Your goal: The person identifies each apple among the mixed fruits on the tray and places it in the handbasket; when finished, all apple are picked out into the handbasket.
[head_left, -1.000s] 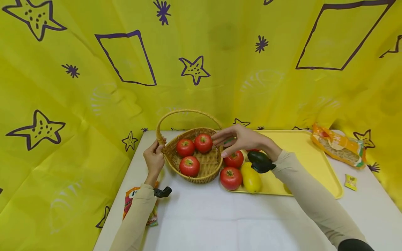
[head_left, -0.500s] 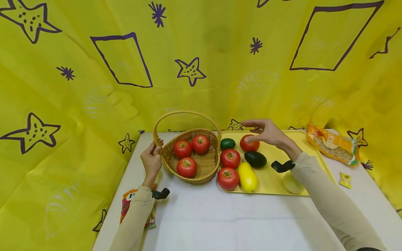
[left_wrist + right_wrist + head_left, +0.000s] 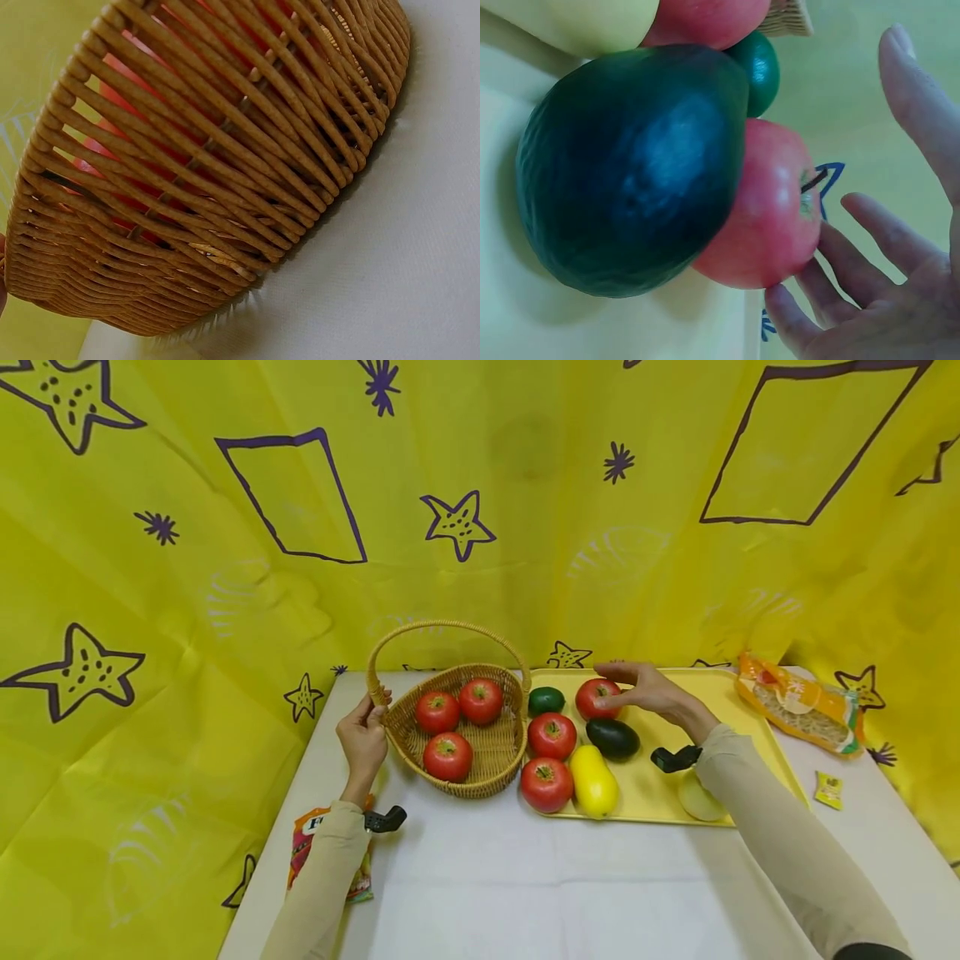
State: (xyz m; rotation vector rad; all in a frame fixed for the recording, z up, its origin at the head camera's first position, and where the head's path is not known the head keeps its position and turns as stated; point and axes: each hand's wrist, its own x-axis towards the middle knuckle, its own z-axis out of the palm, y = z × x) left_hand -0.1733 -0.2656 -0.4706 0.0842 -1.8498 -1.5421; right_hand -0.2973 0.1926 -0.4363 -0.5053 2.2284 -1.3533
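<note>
In the head view my left hand (image 3: pixel 363 745) grips the wicker basket (image 3: pixel 476 790) at its left end, where the arched handle (image 3: pixel 450 624) meets the rim. Three red apples (image 3: pixel 448 757) lie inside. My right hand (image 3: pixel 660 697) is at another red apple (image 3: pixel 597 697) at the back of the yellow tray (image 3: pixel 667 802). In the right wrist view, some fingertips touch that apple (image 3: pixel 772 210) while the thumb stands apart from it. A dark green avocado (image 3: pixel 637 169) sits beside the apple. The left wrist view shows mostly the basket's woven side (image 3: pixel 202 172).
Two more apples (image 3: pixel 547 784), a small green fruit (image 3: pixel 546 700), a yellow oblong fruit (image 3: pixel 595 783) and a pale round fruit (image 3: pixel 699 799) are on the tray. An orange bag (image 3: pixel 798 706) lies right, near a small yellow packet (image 3: pixel 828 789). Another snack bag (image 3: pixel 303 843) lies under the left forearm.
My right hand has moved right from the basket's edge to the apple at the back of the tray, then lowered onto it. The left hand keeps its grip on the basket.
</note>
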